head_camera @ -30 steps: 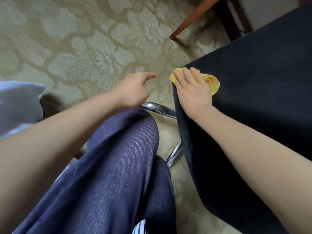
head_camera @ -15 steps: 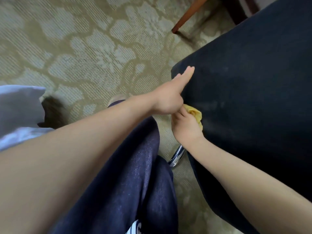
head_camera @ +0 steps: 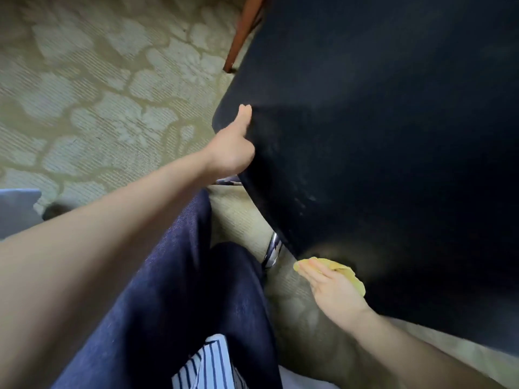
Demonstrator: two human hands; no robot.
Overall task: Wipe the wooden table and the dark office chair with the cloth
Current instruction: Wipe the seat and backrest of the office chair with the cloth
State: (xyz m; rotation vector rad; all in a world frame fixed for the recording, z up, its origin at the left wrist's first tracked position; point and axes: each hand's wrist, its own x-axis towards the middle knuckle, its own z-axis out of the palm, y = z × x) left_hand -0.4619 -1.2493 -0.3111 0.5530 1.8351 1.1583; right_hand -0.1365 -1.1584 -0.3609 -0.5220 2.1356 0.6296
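My left hand (head_camera: 231, 148) clamps the dark chair (head_camera: 379, 150) edge at 12 o'clock, thumb on top | my right hand (head_camera: 332, 289) lies flat, pressing the yellow cloth (head_camera: 346, 273) against the seat's rim at 4 o'clock

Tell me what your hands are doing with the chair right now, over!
Left hand gripping the dark chair at its edge, thumb on top. Right hand pressing the yellow cloth flat against the chair's lower edge. Nothing in the way.

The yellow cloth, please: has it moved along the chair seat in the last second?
Yes. The cloth, under the right hand, slid along the chair edge from its far corner toward the person.
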